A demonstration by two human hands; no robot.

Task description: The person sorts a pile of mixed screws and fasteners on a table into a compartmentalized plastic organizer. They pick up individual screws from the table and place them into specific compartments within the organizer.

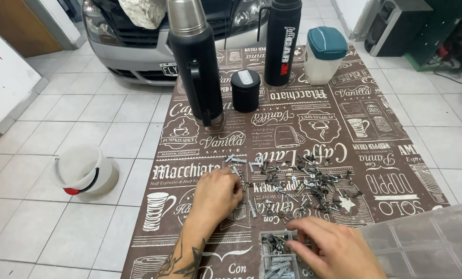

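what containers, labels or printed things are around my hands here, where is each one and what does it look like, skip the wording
Tablecloth: covers the table, brown with white lettering and cup drawings.
Tall flask: far left, black with steel top and side handle.
Black bottle: far centre, cylinder with pale label print.
Black cup: between them, short, grey lid.
White jar: far right, teal lid.
Clear organiser box: near right, by the right hand.
Licence plate: on the car behind, white.

A tall black steel vacuum flask (196,62) is standing at the far end of the brown printed tablecloth (375,119), with a short black cup (245,91), a black bottle (282,42) and a white teal-lidded jar (323,55) sitting to its right. A white bucket (84,170) is resting on the tiled floor, left.
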